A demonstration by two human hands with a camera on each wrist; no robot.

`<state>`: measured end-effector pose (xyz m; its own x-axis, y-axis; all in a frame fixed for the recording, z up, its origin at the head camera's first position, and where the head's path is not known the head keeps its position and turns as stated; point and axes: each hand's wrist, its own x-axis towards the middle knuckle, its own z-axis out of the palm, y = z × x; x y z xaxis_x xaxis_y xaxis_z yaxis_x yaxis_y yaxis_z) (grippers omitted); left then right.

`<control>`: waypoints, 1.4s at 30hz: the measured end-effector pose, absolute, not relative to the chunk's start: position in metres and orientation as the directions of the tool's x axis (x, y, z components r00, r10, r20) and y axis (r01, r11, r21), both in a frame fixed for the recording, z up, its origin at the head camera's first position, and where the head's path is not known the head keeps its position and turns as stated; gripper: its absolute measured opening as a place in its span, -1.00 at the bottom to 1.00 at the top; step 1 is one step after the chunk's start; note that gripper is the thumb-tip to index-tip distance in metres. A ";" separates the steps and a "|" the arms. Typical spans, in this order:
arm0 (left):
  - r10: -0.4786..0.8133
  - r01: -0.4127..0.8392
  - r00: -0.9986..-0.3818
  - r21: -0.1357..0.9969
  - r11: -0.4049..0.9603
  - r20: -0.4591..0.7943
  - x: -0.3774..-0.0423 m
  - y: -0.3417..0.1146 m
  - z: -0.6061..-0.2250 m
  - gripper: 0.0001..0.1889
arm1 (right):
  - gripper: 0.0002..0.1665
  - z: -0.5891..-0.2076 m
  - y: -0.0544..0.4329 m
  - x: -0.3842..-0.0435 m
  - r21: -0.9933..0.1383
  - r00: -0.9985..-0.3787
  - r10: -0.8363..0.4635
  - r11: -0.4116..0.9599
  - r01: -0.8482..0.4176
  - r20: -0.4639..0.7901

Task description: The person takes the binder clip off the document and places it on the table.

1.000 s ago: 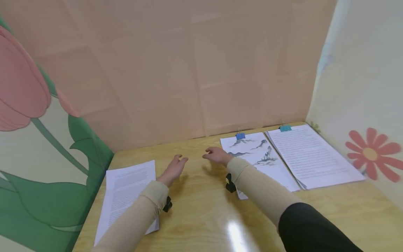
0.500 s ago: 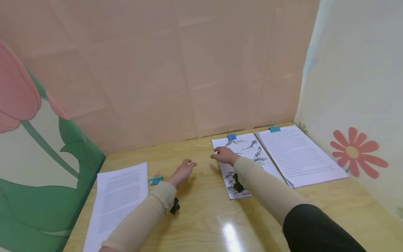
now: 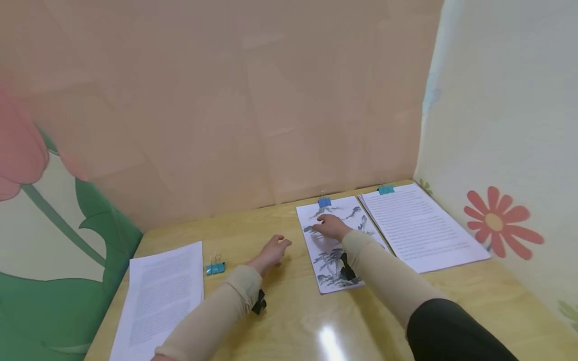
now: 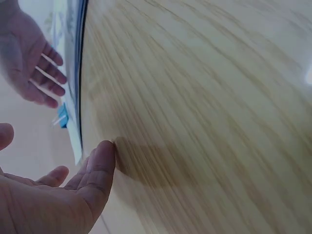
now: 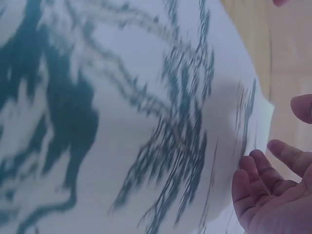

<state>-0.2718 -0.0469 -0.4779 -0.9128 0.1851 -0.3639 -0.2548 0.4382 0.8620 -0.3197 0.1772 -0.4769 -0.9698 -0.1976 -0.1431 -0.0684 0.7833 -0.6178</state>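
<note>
My left hand (image 3: 272, 252) hovers low over the wooden table between two paper stacks, fingers loosely bent, nothing in them. In the left wrist view, that hand's fingers (image 4: 100, 168) are near the tabletop; contact cannot be told. Above a sheet with ink-painted mountains (image 3: 327, 258) is my right hand (image 3: 331, 227), also holding nothing. The right wrist view has the right hand (image 5: 278, 200) with relaxed fingers over the painted sheet (image 5: 122, 97). A blue binder clip (image 3: 324, 202) grips the sheet's far edge. Left of my left hand lies a loose teal binder clip (image 3: 215, 268).
A printed text stack (image 3: 162, 291) lies at the table's left. At the right, another text stack (image 3: 420, 225) carries a teal binder clip (image 3: 386, 189) on its far edge. A covered back wall (image 3: 253, 125) and a flowered side wall (image 3: 492, 125) border the table (image 3: 289, 331).
My right hand has moved right, over the painted sheet. The left hand has shifted right, away from the left stack, uncovering the loose teal binder clip. The head view has turned slightly.
</note>
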 end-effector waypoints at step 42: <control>0.206 -0.403 -0.904 0.908 -0.117 -0.375 -0.275 0.006 -0.493 -0.59 | -0.28 -0.491 0.247 -0.316 -0.477 -0.983 0.070 0.867 0.143 -0.168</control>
